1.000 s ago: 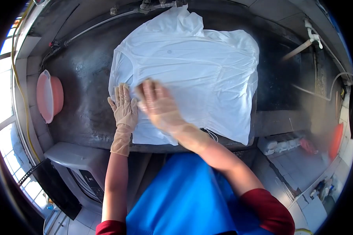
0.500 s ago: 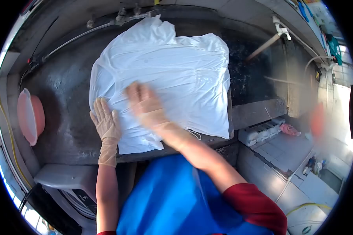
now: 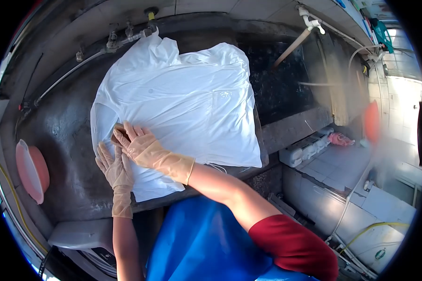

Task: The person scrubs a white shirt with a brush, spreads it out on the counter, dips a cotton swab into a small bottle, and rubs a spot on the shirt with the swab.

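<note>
A wet white shirt (image 3: 183, 103) lies spread on the dark stone counter (image 3: 66, 140). My left hand (image 3: 116, 168), in a translucent glove, lies with fingers apart on the shirt's lower left edge. Just above and to its right, my gloved right hand (image 3: 139, 144) is closed round a brown block (image 3: 119, 133), which rests on the fabric by the collar. Only the block's upper end shows; the fingers cover the rest. The fingertips of my left hand are close beside the block.
A pink basin (image 3: 32, 171) stands at the counter's left end. Pipes with valves (image 3: 111, 43) run along the back. At the right are a dark sink (image 3: 281, 79), a white tap (image 3: 312, 21) and an orange-red basin (image 3: 371, 122). A grey machine (image 3: 82, 234) stands below.
My right hand has moved left and down across the shirt, close to my left hand, and the brown block is now clearly visible. The camera view has shifted and turned.
</note>
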Available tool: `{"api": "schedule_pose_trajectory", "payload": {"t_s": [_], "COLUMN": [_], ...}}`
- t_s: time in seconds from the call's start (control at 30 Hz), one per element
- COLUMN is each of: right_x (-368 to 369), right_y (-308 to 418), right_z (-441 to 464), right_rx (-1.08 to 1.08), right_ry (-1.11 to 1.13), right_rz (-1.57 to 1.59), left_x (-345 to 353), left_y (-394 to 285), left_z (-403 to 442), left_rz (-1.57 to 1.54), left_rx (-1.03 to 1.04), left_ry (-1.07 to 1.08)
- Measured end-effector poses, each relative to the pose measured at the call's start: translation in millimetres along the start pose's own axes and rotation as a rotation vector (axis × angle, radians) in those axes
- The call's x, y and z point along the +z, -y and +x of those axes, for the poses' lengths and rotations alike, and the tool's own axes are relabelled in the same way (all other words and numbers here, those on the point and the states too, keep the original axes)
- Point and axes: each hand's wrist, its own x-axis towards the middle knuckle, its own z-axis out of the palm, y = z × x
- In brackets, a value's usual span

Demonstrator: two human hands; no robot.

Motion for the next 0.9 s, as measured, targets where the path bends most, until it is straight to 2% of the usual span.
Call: {"api": "schedule_pose_trajectory", "payload": {"t_s": [0.07, 0.1, 0.13, 0.2, 0.27, 0.3, 0.4, 0.47, 0.53, 0.6, 0.63, 0.67, 0.7, 0.73, 0.77, 0.83, 0.9], "right_x": [-54.5, -115.8, -144.3, -194.2, -188.5, -164.3, -86.0, -53.0, -152.0, -226.1, -246.3, -236.2, -227.8, -227.4, -206.8, -175.6, -167.1], "right_y": [-60.9, -99.2, -155.4, -235.7, -209.1, -180.0, -85.2, -56.9, -152.4, -235.9, -270.3, -333.4, -370.6, -371.2, -390.8, -410.5, -391.0], "right_z": [-10.8, -15.2, -51.4, -118.6, -103.5, -80.6, -32.0, -53.0, -71.9, -121.5, -152.6, -204.7, -235.6, -227.9, -240.2, -239.4, -201.7], "right_rx": [0.021, 0.335, 0.372, 0.277, 0.735, 0.652, 0.765, -0.142, 0.231, 0.551, 0.707, 0.743, 0.863, 1.157, 1.084, 1.005, 1.019], "right_ry": [0.059, 0.199, 0.127, -0.020, -0.118, -0.105, 0.105, 0.134, 0.164, 0.168, 0.183, 0.239, 0.265, 0.327, 0.321, 0.322, 0.467], "right_rz": [-0.097, 0.037, -0.215, -0.705, -0.365, -0.125, 0.506, -0.248, -0.125, -0.332, -0.455, -0.522, -0.480, -0.383, -0.327, -0.245, -0.173], "left_x": [0.5, 2.5, 2.3, -2.4, -3.2, -3.1, 0.9, 0.9, 3.4, 4.7, 6.2, 5.7, 6.4, 8.4, 6.9, -9.8, -15.9], "left_y": [4.2, 5.3, 2.9, 0.3, -2.0, -1.7, 5.3, 3.1, 5.0, 6.0, 8.2, 7.9, 4.5, 0.1, -2.6, -57.2, -131.7], "left_z": [-2.4, -2.5, -2.4, -1.9, -0.5, -0.8, 3.7, 1.1, -0.4, 4.6, 2.8, -1.4, 2.4, 7.2, 5.8, 26.0, 64.6], "left_rz": [-0.008, -0.016, -0.020, -0.004, 0.017, 0.040, 0.077, 0.083, 0.072, 0.096, 0.105, 0.117, 0.133, 0.149, 0.170, -0.096, -0.354], "left_rx": [0.010, 0.023, 0.017, -0.013, -0.026, -0.032, -0.042, -0.026, -0.024, -0.034, -0.038, -0.033, -0.035, -0.080, -0.128, 0.082, 0.396], "left_ry": [-0.017, -0.042, -0.039, -0.009, 0.006, 0.030, 0.055, 0.072, 0.044, 0.048, 0.051, 0.062, 0.058, 0.086, 0.131, -0.040, -0.137]}}
